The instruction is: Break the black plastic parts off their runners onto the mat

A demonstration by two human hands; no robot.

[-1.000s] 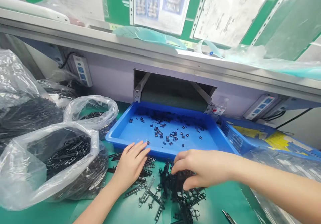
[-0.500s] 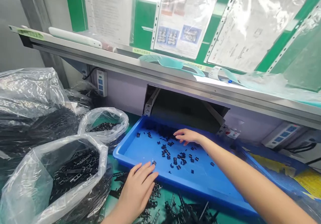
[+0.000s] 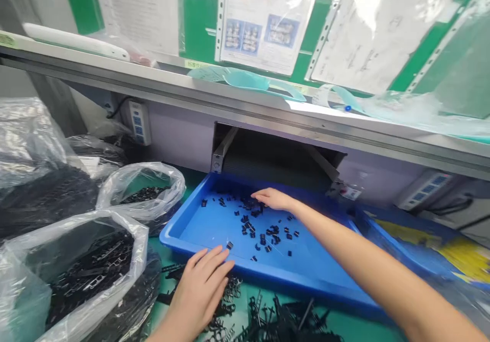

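Workshop or factory workstation, evidenced by: green display board with printed, illustrated sheets in clear, hole-punched plastic sleeves, above a long grey metal shelf; white power strip with blue sockets on lilac wall panel; dark belt between metal rails; blue rectangular plastic tray with scattered small black parts; clear plastic bags filled with black pieces; green surface.

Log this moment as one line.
left hand: at near rim of blue tray | right hand: at small black pieces inside tray | black openwork parts: heaped on green tabletop
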